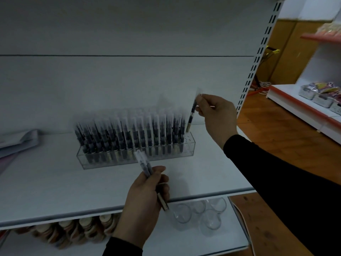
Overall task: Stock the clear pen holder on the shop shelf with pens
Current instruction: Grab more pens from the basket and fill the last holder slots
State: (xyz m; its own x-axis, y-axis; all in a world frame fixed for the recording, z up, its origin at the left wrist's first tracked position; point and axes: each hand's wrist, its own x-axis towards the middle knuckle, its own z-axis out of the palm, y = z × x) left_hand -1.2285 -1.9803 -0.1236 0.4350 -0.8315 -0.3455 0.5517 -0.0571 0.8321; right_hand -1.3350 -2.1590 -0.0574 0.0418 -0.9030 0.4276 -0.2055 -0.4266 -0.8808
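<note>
Pen (191, 115) hung near-upright, pinched at its top by the right hand (216, 115), tip just above the empty holes at the holder's (190, 145) right end. Holder stood on the shelf (55, 182) ahead of both hands, otherwise nearly full. Left hand (145, 198), nearer the shelf edge, gripped spare pens (144, 163). Judged: pens light, stiff, smooth-barrelled; a fingertip pinch high on the barrel should allow a straight drop into a hole.
</note>
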